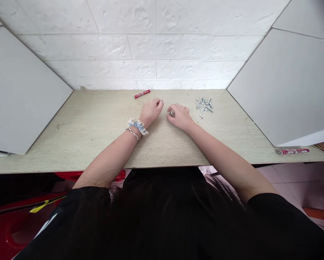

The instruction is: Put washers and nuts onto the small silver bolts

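Note:
My left hand rests over the middle of the table, its fingers curled closed. Whatever lies inside those fingers, if anything, is hidden. Just to the right, my right hand is closed around a silver metal bolt, of which only a small end shows between thumb and fingers. A narrow gap separates the two hands. Beyond my right hand, to its right, lies a loose pile of silver bolts, nuts and washers. One washer lies at the near side of that pile.
A red tube lies behind my left hand near the white brick-pattern wall. Another red tube is at the table's front right edge. Grey panels flank the wooden table on both sides.

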A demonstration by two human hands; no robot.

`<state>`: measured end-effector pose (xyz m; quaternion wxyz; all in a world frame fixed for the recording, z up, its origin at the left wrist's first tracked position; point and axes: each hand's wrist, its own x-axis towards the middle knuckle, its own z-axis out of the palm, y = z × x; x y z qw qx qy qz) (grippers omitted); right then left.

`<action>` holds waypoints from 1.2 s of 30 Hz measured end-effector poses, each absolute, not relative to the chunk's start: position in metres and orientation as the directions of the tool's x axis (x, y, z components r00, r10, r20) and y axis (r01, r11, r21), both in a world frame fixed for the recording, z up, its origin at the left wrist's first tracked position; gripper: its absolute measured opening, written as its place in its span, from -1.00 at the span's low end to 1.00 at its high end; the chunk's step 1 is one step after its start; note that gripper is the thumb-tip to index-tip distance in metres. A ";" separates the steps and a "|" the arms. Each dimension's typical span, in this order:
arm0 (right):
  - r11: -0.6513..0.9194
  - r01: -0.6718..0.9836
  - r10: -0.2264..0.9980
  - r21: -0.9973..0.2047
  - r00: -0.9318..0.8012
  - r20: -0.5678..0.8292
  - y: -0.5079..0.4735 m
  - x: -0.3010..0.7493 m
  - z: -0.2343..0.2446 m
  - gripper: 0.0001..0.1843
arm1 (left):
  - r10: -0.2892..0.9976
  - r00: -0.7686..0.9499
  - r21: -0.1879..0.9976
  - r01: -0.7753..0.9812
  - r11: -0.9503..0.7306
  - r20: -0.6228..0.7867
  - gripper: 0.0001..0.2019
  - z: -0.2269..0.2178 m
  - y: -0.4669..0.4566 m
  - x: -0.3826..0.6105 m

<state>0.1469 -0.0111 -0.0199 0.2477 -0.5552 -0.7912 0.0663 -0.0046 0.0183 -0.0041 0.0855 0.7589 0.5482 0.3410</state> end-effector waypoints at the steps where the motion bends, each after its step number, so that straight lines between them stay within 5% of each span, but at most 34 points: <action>1: 0.390 0.841 0.903 -0.375 -0.268 0.337 -0.012 0.147 -0.020 -0.72 | 0.889 0.168 0.501 0.774 -0.387 0.427 -0.68 -0.004 0.018 -0.004; 10: 0.400 0.876 0.899 -0.269 -0.317 0.304 -0.008 0.144 -0.026 -0.73 | 0.905 0.151 0.396 0.861 -0.318 0.398 -0.74 -0.002 0.019 -0.008; 21: 0.054 0.935 0.936 -0.350 0.074 0.345 0.017 0.182 -0.034 -0.78 | 0.971 0.027 0.251 0.964 -0.088 0.240 -0.44 -0.005 0.014 -0.019; 29: -0.001 0.920 0.918 -0.392 0.156 0.365 0.019 0.187 -0.033 -0.77 | 0.992 -0.006 0.279 0.960 -0.030 0.129 -0.55 -0.002 0.027 -0.035; 36: 0.001 0.934 0.917 -0.357 0.141 0.372 0.015 0.180 -0.023 -0.60 | 0.985 0.006 0.227 0.973 -0.045 0.170 -0.58 -0.004 0.029 -0.032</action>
